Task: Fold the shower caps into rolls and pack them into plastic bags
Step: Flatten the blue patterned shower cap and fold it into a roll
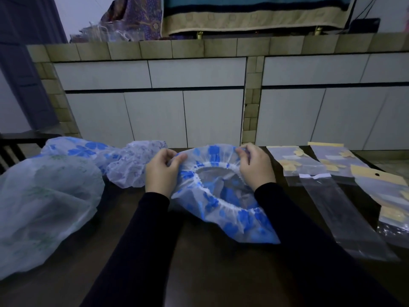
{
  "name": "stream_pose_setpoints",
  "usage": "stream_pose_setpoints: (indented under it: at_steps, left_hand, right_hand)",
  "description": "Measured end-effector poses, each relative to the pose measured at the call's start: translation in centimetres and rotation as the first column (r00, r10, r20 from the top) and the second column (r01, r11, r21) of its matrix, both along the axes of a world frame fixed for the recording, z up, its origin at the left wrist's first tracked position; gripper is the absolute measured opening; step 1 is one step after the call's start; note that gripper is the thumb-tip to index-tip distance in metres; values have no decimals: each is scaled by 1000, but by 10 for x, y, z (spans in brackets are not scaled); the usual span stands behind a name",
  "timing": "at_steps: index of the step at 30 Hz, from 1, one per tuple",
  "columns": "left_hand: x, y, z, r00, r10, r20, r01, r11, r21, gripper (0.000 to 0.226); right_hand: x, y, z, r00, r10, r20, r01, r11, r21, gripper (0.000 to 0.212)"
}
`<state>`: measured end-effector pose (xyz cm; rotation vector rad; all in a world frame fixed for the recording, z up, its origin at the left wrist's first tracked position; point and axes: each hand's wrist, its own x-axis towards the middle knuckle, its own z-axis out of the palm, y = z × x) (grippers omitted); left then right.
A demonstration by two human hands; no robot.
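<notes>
A: Status of left hand [162, 171]?
B: Fingers [177, 159] pinched together on the far left edge of the blue-flowered shower cap [221, 209]. Dark sleeve [143, 229] down to the wrist.

A: Right hand [254, 166]?
B: Same grip: fingers closed on the far right edge of that cap, just beyond the white elastic band [218, 166].

A: Position of the cap?
B: Held between both sets of fingers, opening facing up, elastic ring spread wide. Near edge resting on the dark bench [221, 273], below and behind the fingers. Far edge lifted slightly; cannot tell whether clear of the bench.

A: Left of the left fingers?
B: Three more caps, unfolded. Purple-patterned cap [135, 165] just beside the left fingers. Second blue-flowered cap [81, 149] further left. Green-patterned cap [44, 209] furthest left and nearest, large in the wide-angle view.

A: Right of the right fingers?
B: Plastic bags on the bench. Empty clear bag [340, 209] with a white header strip, lying diagonally, near the right forearm. Beyond it, two bags with yellow contents [303, 161]; contents too blurred to identify. Another bag with a yellow header card [380, 176] at the far right.

A: Beyond the fingers?
B: Tiled counter front with white cabinet doors [155, 116].
</notes>
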<state>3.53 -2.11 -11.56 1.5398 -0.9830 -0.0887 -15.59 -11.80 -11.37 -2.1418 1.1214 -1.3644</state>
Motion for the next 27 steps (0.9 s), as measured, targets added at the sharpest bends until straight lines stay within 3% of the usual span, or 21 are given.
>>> stream_pose_setpoints:
  at_steps: [4,10,14,17,19,22,25,27]
  left_hand:
    - [-1,0,-2,997,-42,62,40,998,46,23]
    - [2,5,3,993,53,101,-60,995,75,12]
    - [3,17,24,935,171,309,-182,983,6,15]
    - [-17,26,42,920,-5,391,-39,994,105,14]
    - [-35,26,39,872,-217,439,59,937,345,26]
    - [-51,29,19,769,-459,445,41,730,682,59]
    - [-54,40,-7,729,-521,443,-77,581,810,89]
    - [-53,47,-20,756,-487,438,-129,544,829,98]
  right_hand:
    - [8,3,-2,997,-68,29,70,995,-71,19]
    - [6,7,4,927,-315,-204,282,943,-175,36]
    - [5,40,29,876,-229,-425,157,968,-197,24]
    - [6,64,30,796,-148,-588,128,989,-75,29]
    - [6,71,20,730,-125,-672,123,991,-51,35]
    - [3,71,4,681,-61,-729,117,993,26,45]
    - [-6,64,-17,619,52,-783,170,965,199,59]
    - [-12,62,-27,570,127,-811,204,935,290,71]
